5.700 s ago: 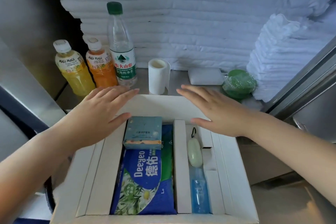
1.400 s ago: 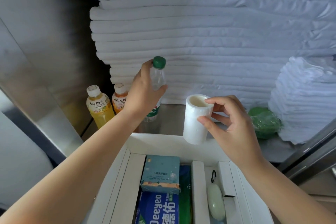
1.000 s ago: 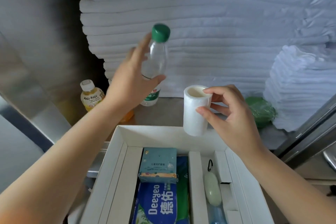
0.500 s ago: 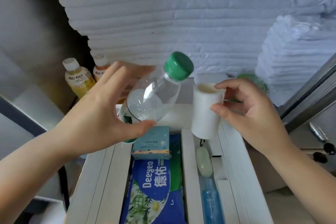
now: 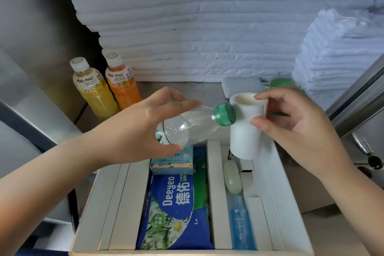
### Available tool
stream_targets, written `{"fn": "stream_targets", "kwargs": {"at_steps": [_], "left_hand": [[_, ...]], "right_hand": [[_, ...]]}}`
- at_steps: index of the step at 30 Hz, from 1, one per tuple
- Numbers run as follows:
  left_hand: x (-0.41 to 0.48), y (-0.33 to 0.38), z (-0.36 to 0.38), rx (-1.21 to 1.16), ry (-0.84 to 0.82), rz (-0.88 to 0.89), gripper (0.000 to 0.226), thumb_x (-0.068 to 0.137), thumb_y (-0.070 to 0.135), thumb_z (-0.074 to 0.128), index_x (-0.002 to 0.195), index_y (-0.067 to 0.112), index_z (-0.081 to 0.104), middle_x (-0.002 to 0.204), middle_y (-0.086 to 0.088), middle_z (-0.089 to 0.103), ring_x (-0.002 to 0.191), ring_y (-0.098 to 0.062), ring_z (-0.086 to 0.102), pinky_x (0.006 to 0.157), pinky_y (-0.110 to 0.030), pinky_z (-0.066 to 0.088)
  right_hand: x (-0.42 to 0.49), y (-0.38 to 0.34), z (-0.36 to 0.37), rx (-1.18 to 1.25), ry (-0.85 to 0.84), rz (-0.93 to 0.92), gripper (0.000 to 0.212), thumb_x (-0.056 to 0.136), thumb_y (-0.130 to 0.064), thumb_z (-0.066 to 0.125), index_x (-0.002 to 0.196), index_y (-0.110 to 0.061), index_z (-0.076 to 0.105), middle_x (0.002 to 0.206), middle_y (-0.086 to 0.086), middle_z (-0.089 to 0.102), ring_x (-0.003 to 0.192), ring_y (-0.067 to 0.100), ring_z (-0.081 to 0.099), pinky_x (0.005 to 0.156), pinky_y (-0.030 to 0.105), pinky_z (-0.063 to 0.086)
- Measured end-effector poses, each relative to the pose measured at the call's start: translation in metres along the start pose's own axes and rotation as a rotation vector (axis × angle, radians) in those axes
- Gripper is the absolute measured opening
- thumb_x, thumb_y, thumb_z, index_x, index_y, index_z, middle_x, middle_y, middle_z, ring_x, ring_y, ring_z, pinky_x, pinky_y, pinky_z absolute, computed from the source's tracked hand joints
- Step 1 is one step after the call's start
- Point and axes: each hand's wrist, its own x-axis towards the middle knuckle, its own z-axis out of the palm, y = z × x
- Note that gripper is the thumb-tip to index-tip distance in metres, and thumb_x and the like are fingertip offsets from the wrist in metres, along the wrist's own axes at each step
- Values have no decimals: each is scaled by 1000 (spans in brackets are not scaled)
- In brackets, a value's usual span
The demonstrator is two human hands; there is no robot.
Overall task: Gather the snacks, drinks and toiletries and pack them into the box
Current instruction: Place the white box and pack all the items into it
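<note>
- A bare steel shelf runs across the far side. A brushed metal wall closes it on the left.
- Folded white linen is stacked high along the far wall. A second stack of white towels stands at the far right.
- At the far left of the shelf, a yellow juice bottle and an orange juice bottle stand upright side by side. Both have white caps and Mogu Mogu labels.
- Further right on the shelf lies a flat white packet. Next to it is a green wrapped item, mostly hidden behind the right hand.
- An open white box sits near, split lengthwise by white dividers.
- Its middle compartment holds a blue Deeyeo wipes pack, with a small teal carton at the far end.
- The narrow right compartment holds a pale green oval item with a dark loop, and nearer, a small blue bottle.
- The left hand grips a water bottle, thumb beneath and fingers curled over its body.
- The water bottle is clear plastic with a green cap. It is tipped almost level above the box's far end, cap pointing right towards the roll; whether they touch I cannot tell.
- The right hand pinches a white paper roll near its top rim between thumb and fingers.
- The roll is upright, hollow end up, above the far end of the right compartment.
</note>
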Motion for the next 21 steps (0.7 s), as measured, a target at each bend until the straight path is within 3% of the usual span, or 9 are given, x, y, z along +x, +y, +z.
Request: {"fn": "stream_targets", "kwargs": {"at_steps": [4,9,12,16,21], "left_hand": [[5,-2,8,18,-86,-48,82,73,49,63,138,58,14,127,18,32,104,-4,50,71,-18,53],[8,-3,21,57,-145,-79,80,76,49,61,137,59,10,125,24,22,98,-5,54,65,-2,44],[12,-2,30,96,-177,-91,82,78,46,66,141,51,14,124,24,20,96,-5,54,65,-6,46],[20,-4,39,197,-208,-89,84,79,48,64,145,45,12,125,21,17,79,-2,46,58,-2,31],[28,-5,57,398,-234,19,86,84,47,59,147,35,2,133,7,25,96,-5,47,73,-15,41]], "right_hand": [[-2,-2,-4,4,7,21,34,72,-44,70,104,-34,61,107,-1,61,99,17,64,87,35,53],[-4,-7,-11,41,32,49,31,74,-45,72,101,-35,62,103,-1,63,94,14,66,81,32,56],[-4,-9,-13,30,29,78,32,71,-48,71,100,-36,63,100,-5,63,88,10,67,76,26,57],[-1,-9,-13,-72,11,110,39,66,-52,67,101,-36,64,103,-12,57,85,2,66,73,12,50],[0,-8,-12,-169,-14,141,42,64,-59,63,101,-38,62,107,-18,55,84,1,66,76,13,51]]}}
